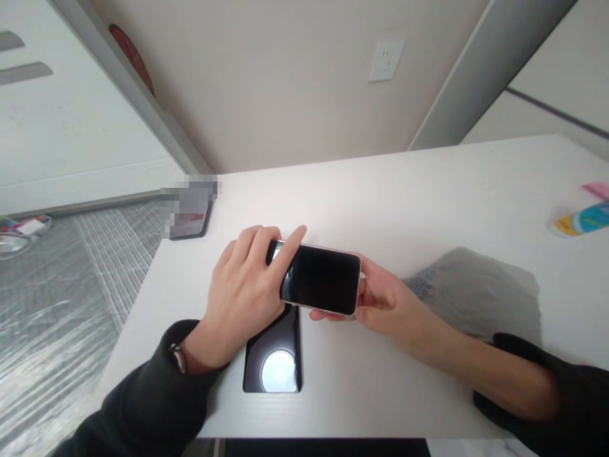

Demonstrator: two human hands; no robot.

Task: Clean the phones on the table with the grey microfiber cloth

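A smartphone [323, 279] with a dark screen and a pale rim is held a little above the white table [404, 197], lying crosswise. My right hand [385, 301] grips its right end. My left hand [245, 285] holds its left end, index finger stretched along the top edge. Under the phone a black glossy slab [273, 355] lies flat on the table and reflects a round ceiling light.
A grey cloth-like pouch [476, 289] lies right of my hands. A dark device [190, 219], partly blurred, rests at the table's far left corner. A yellow-and-blue packet [583, 221] and a pink item [597, 189] sit at the right edge. Grey covered floor lies to the left.
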